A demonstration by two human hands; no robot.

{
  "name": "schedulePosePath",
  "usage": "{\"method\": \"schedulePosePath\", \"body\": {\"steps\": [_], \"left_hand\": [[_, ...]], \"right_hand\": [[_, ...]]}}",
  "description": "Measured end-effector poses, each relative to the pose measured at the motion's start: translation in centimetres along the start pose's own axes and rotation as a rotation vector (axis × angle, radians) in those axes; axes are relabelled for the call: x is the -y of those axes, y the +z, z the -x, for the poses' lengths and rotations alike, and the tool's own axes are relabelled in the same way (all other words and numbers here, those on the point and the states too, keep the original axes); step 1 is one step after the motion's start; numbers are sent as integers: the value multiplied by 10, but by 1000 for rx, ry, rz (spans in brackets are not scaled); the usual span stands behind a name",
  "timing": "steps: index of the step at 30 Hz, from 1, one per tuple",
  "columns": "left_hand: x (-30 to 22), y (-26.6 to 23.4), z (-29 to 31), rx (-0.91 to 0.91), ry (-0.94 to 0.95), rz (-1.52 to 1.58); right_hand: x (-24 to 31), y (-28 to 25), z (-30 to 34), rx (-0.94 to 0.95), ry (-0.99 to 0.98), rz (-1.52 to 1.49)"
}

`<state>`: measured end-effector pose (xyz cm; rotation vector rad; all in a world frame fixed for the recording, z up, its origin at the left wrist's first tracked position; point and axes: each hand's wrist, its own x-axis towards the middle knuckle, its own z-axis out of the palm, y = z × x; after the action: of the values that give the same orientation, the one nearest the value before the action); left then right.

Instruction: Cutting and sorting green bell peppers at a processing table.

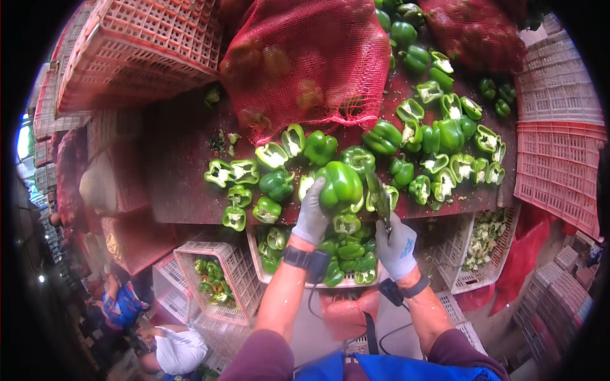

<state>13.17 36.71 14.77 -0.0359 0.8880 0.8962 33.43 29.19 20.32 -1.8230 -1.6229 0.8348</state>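
Note:
A whole green bell pepper [341, 186] is in my gloved left hand [311, 219], held up over the front edge of the table. My gloved right hand [395, 246] is closed around a knife [382, 206], its dark blade pointing up and away beside the pepper. Halved peppers with pale cores, such as a pepper half [271, 155], lie around both hands on the dark red table [184, 184]. Below my hands stands a white crate [346, 282] holding cut green peppers. The knife's handle is mostly hidden by my fingers.
A red mesh sack [305, 70] lies at the far middle; another mesh sack [473, 32] is at far right. Stacked crates [146, 44] rise at left, more crates [556, 159] at right. A side crate [219, 282] holds peppers; another bin [486, 244] holds pale scraps. People are at lower left.

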Motion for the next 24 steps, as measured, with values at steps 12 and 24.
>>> {"method": "schedulePosePath", "body": {"steps": [12,24], "left_hand": [[57,32,-29,-66,50,-136],[51,90,-79,109,612,-1417]], "right_hand": [[-49,-12,-24,256,19,312],[-101,-47,-70,-221,720,-537]]}}
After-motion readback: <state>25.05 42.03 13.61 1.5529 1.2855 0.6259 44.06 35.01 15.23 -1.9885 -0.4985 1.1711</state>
